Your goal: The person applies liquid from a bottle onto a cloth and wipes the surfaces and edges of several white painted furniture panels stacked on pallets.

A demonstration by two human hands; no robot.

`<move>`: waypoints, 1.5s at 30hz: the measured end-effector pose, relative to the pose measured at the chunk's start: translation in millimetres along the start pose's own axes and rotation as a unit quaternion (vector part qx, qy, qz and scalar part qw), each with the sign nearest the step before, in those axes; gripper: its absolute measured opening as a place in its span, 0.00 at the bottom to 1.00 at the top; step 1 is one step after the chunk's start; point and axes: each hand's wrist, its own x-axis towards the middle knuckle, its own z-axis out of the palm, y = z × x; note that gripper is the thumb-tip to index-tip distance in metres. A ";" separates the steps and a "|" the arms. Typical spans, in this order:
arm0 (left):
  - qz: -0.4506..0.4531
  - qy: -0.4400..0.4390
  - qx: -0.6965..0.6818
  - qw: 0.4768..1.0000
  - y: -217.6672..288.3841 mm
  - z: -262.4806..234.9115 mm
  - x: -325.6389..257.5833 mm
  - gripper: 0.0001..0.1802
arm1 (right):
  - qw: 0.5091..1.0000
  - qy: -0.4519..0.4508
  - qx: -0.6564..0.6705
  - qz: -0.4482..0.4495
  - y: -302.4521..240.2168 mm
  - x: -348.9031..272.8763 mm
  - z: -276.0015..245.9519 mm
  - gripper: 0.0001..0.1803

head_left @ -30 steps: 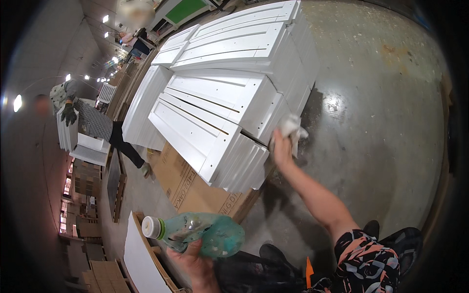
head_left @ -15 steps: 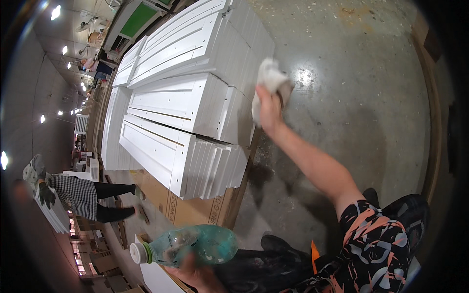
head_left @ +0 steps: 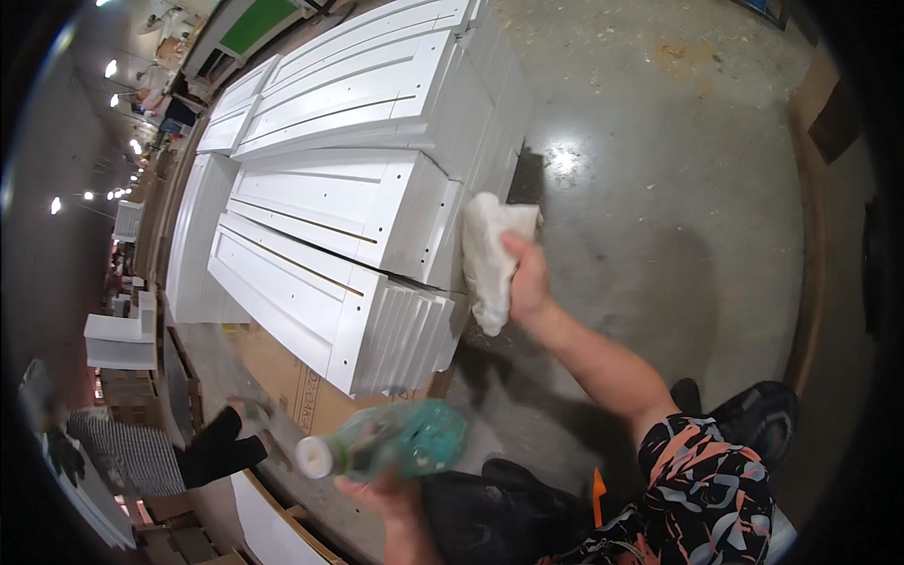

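Note:
A white cloth (head_left: 488, 254) is gripped in my right hand (head_left: 530, 282), just beside the end faces of the stacked white panels (head_left: 320, 198). The cloth hangs in folds and overlaps the stack's edge in view; whether it touches the panels I cannot tell. My left hand (head_left: 384, 490), closed and a little blurred, holds a clear greenish plastic bottle (head_left: 405, 438) tilted on its side. The bottle's white cap (head_left: 315, 458) points left, and some blue-green liquid seems to lie at its far end from the cap.
Flat brown cardboard (head_left: 273, 367) lies under the panel stacks. To the left a person (head_left: 141, 452) in a checked garment and dark gloves carries white panels. A white board (head_left: 273, 513) lies at the lower left. Grey concrete floor (head_left: 678, 188) stretches to the right.
My right hand with the cloth has come down and nearer, alongside the front stacks. The bottle in my left hand has shifted right. The other person appears lower in the view.

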 end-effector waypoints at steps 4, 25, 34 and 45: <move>-0.005 -0.087 0.010 0.996 -28.8 16.8 11.5 0.24 | 0.980 -0.040 0.174 0.089 -99.0 -1.5 57.7 0.31; -0.102 -0.222 0.293 0.925 486.4 58.3 13.5 0.17 | 0.972 0.045 -0.116 0.197 -390.5 -243.1 447.9 0.32; -0.086 -0.224 0.316 0.918 548.0 142.6 -2.9 0.16 | 0.798 -0.231 -0.546 0.109 -476.1 -225.2 515.8 0.22; 0.017 -0.418 0.265 0.869 539.3 361.1 117.9 0.13 | 0.596 -0.061 -0.780 -0.182 -603.4 -89.8 485.4 0.15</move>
